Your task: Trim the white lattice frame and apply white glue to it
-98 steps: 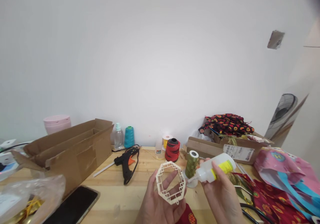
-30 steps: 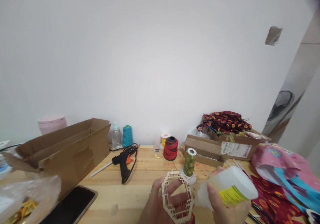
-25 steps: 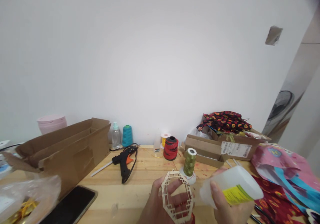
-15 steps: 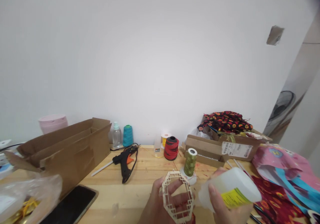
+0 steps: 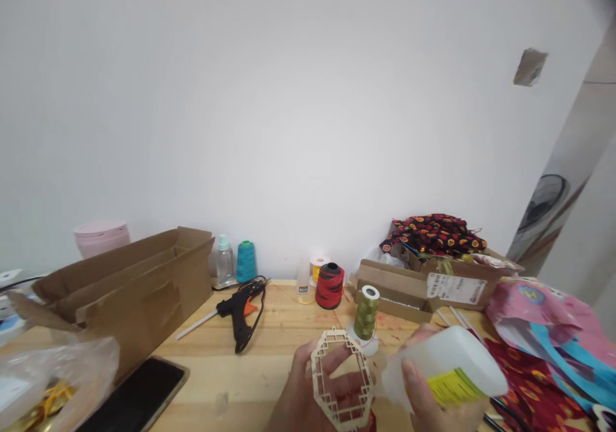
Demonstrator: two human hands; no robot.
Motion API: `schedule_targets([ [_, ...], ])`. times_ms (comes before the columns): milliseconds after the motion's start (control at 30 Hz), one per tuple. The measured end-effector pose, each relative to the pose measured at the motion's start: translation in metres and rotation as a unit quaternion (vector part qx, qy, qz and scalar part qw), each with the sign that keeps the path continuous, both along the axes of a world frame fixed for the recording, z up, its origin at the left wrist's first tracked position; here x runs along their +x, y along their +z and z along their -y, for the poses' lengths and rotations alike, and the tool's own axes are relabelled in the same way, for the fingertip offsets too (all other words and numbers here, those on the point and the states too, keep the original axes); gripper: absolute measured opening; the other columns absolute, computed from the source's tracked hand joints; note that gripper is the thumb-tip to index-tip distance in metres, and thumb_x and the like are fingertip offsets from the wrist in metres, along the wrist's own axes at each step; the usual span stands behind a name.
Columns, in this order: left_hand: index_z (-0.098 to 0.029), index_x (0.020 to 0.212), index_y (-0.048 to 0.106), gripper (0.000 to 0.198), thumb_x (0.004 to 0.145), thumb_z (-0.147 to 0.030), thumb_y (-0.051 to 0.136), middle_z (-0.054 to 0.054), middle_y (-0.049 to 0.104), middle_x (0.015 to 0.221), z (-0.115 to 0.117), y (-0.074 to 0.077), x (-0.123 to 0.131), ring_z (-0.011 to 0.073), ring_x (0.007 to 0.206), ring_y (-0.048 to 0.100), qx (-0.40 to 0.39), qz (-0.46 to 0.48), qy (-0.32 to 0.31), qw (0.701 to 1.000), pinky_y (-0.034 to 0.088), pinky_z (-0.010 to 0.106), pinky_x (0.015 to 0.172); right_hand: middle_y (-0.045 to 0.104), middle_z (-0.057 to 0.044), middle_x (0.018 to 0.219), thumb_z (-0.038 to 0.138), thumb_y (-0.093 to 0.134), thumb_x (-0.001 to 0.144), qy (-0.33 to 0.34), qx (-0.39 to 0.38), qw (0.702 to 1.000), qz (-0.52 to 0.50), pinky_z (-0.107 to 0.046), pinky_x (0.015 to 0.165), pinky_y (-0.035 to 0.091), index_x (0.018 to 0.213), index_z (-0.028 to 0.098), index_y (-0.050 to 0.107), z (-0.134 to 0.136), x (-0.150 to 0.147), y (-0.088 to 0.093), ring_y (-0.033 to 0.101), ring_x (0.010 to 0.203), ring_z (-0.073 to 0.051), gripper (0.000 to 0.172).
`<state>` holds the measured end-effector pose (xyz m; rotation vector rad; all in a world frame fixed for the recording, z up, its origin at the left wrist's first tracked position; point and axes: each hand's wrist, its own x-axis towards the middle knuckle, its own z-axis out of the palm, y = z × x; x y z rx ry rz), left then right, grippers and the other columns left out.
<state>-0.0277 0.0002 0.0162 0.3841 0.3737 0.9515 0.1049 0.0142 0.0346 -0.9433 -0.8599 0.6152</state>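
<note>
An octagonal wooden lattice frame (image 5: pixel 319 390) stands nearly upright at the bottom centre, and my left hand (image 5: pixel 301 390) holds it from behind, its fingers visible through the openings. A bit of red shows behind its lower part. To the right, my right hand (image 5: pixel 423 397) is closed round a translucent white bottle (image 5: pixel 464 355) with a yellow label. The bottle lies tilted, its narrow end pointing left, close to the frame but apart from it. A spool of olive-green thread (image 5: pixel 366 313) stands just beyond both hands.
Behind stand a red thread cone (image 5: pixel 330 287) and a teal cone (image 5: pixel 246 262). A black glue gun (image 5: pixel 239 313) lies left of centre. A phone (image 5: pixel 137 397) and a long cardboard box (image 5: pixel 139 297) are at the left. Boxes, a pink bag (image 5: pixel 543 307) and dark red fabric crowd the right.
The bottle in my right hand has shifted very slightly to the right and down. My left hand and the lattice frame have barely moved.
</note>
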Motion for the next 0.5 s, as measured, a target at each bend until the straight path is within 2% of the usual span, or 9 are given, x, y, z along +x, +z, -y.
schedule_targets([
  [133,-0.012,0.115,0.046,0.058,0.076,-0.052,0.032,0.014,0.060,0.087,0.001,-0.001,0.001,0.0224,0.076,0.057,0.009,0.000,0.005,1.000,0.035,0.031,0.067,0.051,0.004,0.062,0.039,0.068,0.052,-0.005,0.005,1.000,-0.013,-0.031,0.054,0.048,0.073,0.025,0.049,-0.002,0.001,-0.008,0.051,0.054,-0.015,0.032],
  [267,-0.013,0.111,0.050,0.054,0.076,-0.051,0.032,0.014,0.060,0.088,0.003,0.000,0.001,0.0228,0.077,0.057,0.001,-0.012,0.006,1.000,0.034,0.032,0.071,0.054,0.002,0.060,0.038,0.072,0.048,-0.005,-0.020,1.000,-0.024,-0.033,0.052,0.049,0.072,0.026,0.049,0.000,0.000,-0.018,0.054,0.055,-0.019,0.035],
  [367,-0.014,0.111,0.050,0.054,0.075,-0.051,0.033,0.015,0.061,0.088,0.001,-0.003,0.001,0.0231,0.074,0.058,0.002,-0.007,0.003,1.000,0.034,0.033,0.070,0.052,0.005,0.056,0.038,0.070,0.049,-0.001,-0.003,1.000,-0.006,-0.032,0.054,0.050,0.064,0.025,0.048,0.002,0.000,-0.012,0.052,0.050,-0.016,0.030],
  [500,-0.014,0.109,0.052,0.055,0.074,-0.052,0.035,0.015,0.062,0.087,-0.002,-0.008,0.000,0.0236,0.074,0.059,-0.004,-0.005,0.005,1.000,0.034,0.033,0.069,0.051,0.005,0.060,0.034,0.069,0.051,-0.007,0.028,1.000,0.004,-0.031,0.060,0.050,0.067,0.024,0.049,0.000,0.003,-0.001,0.054,0.056,-0.016,0.027],
])
